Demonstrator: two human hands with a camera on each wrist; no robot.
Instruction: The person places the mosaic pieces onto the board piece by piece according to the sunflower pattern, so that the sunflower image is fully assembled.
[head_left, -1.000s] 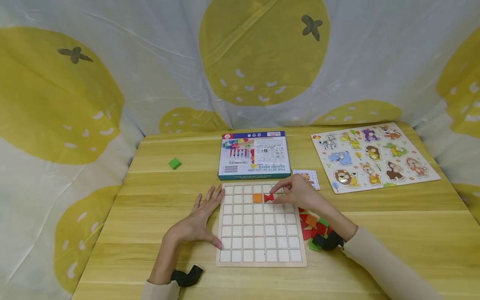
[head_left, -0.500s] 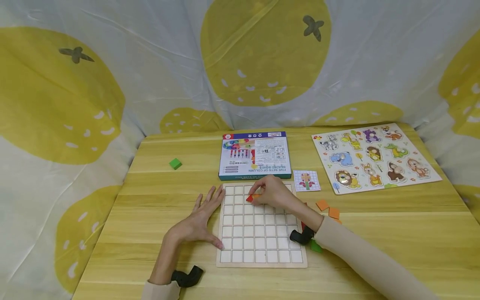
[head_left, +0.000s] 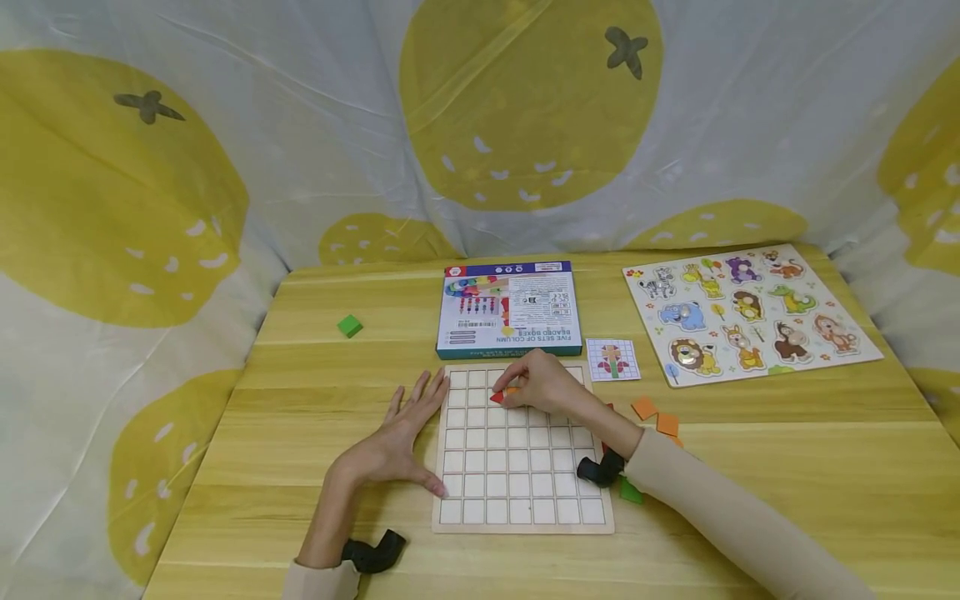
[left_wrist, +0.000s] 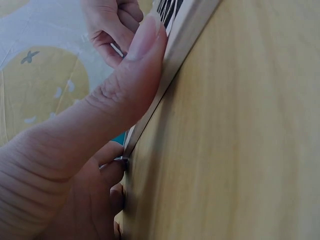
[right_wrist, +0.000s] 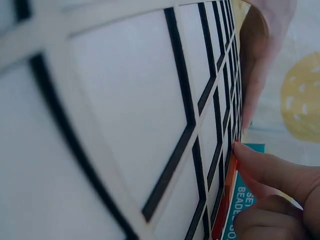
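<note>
A wooden grid board (head_left: 517,462) with white cells lies before me. My left hand (head_left: 393,446) rests along its left edge, fingers spread and straight; the thumb (left_wrist: 142,45) lies at the board's rim in the left wrist view. Over the upper rows, my right hand (head_left: 543,382) pinches a red tile (head_left: 497,398) between thumb and forefinger. That tile's visible end is pointed, just left of an orange square tile (head_left: 512,391) partly covered by the fingers. In the right wrist view, another red tile (right_wrist: 220,220) sits beyond the orange one; the head view hides it behind the hand.
A pattern card (head_left: 613,360) with a flower lies right of the board, near orange tiles (head_left: 667,424) and a green tile (head_left: 631,490). The forearm covers other loose tiles. Behind stand a box (head_left: 540,308) and an animal puzzle (head_left: 750,321). Green tiles (head_left: 349,325) lie far left.
My right hand has left the red pieces right of the orange square, moved left and now pinches a red tile on its left side. The pattern card came into full view. My left hand stayed put.
</note>
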